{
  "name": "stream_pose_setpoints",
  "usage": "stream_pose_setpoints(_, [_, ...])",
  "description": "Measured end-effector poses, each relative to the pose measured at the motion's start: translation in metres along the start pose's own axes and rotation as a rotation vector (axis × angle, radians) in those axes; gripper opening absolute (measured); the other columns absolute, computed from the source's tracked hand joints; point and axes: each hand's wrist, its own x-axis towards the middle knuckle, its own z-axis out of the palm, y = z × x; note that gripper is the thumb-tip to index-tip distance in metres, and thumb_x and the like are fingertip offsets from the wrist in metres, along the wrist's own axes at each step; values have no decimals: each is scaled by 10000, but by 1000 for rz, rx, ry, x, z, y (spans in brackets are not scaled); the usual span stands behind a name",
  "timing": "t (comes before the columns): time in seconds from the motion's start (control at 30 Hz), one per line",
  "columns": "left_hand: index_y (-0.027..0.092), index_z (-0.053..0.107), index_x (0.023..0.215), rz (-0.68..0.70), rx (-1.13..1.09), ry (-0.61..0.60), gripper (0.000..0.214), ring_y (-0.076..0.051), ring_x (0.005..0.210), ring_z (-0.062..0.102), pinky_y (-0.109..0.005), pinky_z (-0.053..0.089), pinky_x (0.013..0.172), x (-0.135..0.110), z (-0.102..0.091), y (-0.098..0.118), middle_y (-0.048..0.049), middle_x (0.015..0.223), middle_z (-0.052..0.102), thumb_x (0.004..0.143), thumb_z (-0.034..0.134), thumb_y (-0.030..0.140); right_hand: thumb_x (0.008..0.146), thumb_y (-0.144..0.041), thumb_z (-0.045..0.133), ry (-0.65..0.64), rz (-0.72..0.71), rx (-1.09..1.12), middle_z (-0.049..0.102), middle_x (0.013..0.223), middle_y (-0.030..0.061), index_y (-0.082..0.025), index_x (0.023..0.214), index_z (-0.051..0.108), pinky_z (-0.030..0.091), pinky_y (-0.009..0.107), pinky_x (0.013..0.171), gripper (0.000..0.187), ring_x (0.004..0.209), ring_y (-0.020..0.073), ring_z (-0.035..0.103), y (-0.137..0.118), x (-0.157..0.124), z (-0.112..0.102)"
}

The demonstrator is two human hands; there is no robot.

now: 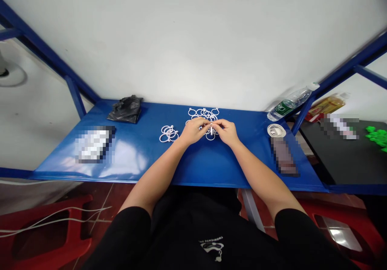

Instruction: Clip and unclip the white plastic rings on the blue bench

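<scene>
Left hand (193,131), right hand (226,132): fingers closed on white plastic ring (211,130); loose rings (168,133) left; water bottle (290,103) far right; blue desk (205,165).

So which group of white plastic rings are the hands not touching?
The small pile left of the left hand, apart on the blue table; the larger group lies under that hand and the right hand.

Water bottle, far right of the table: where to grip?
Around its smooth middle, from above, with the right hand: the water bottle seems to lie on its side, cap end pointing away, and the middle is its widest free part.
</scene>
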Motion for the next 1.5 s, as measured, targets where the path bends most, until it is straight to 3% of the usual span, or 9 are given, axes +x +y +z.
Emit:
stream_pose_setpoints(0.23, [215,694,909,-47,-155,156,58,-191,978,706,-354,557,922,4,0,-4,-51,995,756,960,675,233,963,-541,670,115,75,20,833,983,56,-241,984,812,617,395,870,333,922,250,779,9,6,-8])
stream_pose_setpoints(0.37, [209,664,912,-228,-319,261,25,-221,1114,726,-407,551,1012,7,-4,-12,-82,1163,774,932,680,208,954,-485,648,195,97,-152,823,1017,70,-229,979,795,596,434,927,296,950,267,751,28,15,-21])
stream_pose_setpoints(0.5, [201,626,898,-404,-482,423,50,-190,951,745,-353,574,904,11,-9,-24,-65,998,782,922,668,213,943,-384,617,100,121,-353,803,1105,93,-234,1053,789,556,510,1001,253,1049,306,712,48,20,-27])
stream_pose_setpoints(0.6, [199,645,878,-464,-419,489,74,-163,804,701,-311,560,807,13,-14,-32,-32,861,742,894,707,235,936,-327,616,-32,86,-456,783,1187,111,-228,1132,786,520,546,1063,277,1135,324,681,56,21,-25])
stream_pose_setpoints(0.67, [202,676,877,-458,-301,426,55,-171,805,689,-320,556,811,12,-19,-35,-32,862,743,897,706,243,946,-314,614,-111,36,-486,761,1265,119,-225,1190,779,486,563,1120,308,1211,328,659,59,21,-22])
stream_pose_setpoints(0.8, [223,772,954,-380,154,99,78,-258,1011,695,-418,529,975,6,-28,-37,-76,1051,784,909,720,260,969,-323,615,-199,22,-522,688,1432,128,-236,1270,775,441,601,1186,352,1349,352,594,64,20,-19])
stream_pose_setpoints(1.0, [265,813,1101,-496,580,-224,209,-323,1092,671,-449,519,960,-2,-32,-41,-114,1164,770,960,681,345,978,-335,642,-242,6,-519,613,1559,82,-288,1269,790,368,666,1243,330,1474,380,499,69,18,-19])
stream_pose_setpoints(1.27, [263,816,1055,-527,582,-228,215,-313,1107,682,-419,511,946,3,-31,-35,-100,1154,780,970,623,306,938,-306,691,-214,27,-500,644,1510,102,-264,1125,810,401,649,1215,225,1430,365,545,63,18,-18])
stream_pose_setpoints(1.5, [266,813,1174,-639,659,-137,396,-307,1221,649,-447,469,1063,4,-68,-44,-74,1330,747,937,518,150,931,-288,686,-201,21,-488,677,1457,121,-236,961,805,430,621,1189,133,1379,361,583,59,18,-17])
